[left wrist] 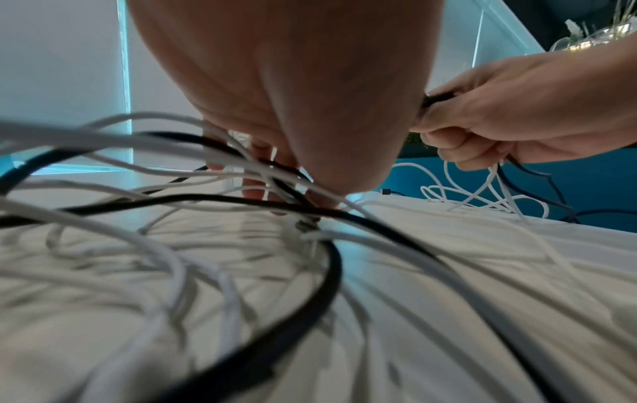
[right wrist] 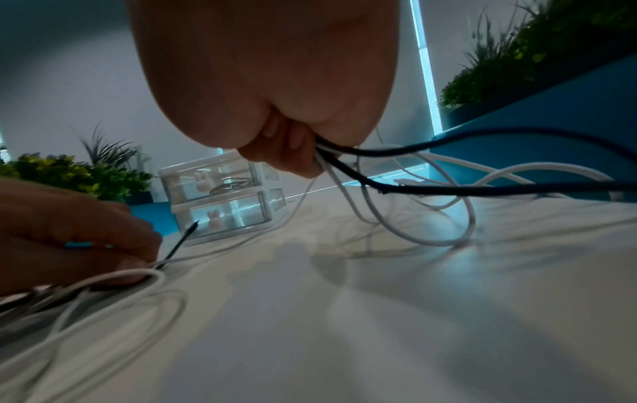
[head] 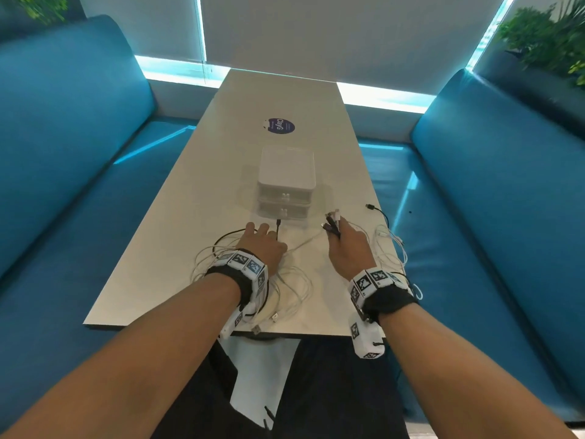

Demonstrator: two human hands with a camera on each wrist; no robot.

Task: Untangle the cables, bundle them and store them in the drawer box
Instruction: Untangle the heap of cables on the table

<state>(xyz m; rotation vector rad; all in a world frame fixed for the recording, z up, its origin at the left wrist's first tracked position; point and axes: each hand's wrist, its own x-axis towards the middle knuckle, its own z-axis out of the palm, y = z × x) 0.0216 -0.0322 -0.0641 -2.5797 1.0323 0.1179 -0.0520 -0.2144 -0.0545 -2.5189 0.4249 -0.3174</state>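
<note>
Fingers [right wrist: 293, 152] of the right hand [head: 348, 248] clench cable ends [head: 332, 223]; left hand's [head: 262, 245] seemingly pinch cables [left wrist: 241, 163] before the drawer box [head: 285, 182].

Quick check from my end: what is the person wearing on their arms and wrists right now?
Both forearms are bare, no sleeves. Each wrist carries a black band ringed with white square tiles printed with black-and-white fiducial markers. A white camera block, also marked with such tiles, hangs under the right wrist; a similar white piece sits under the left. No gloves on either hand.
</note>
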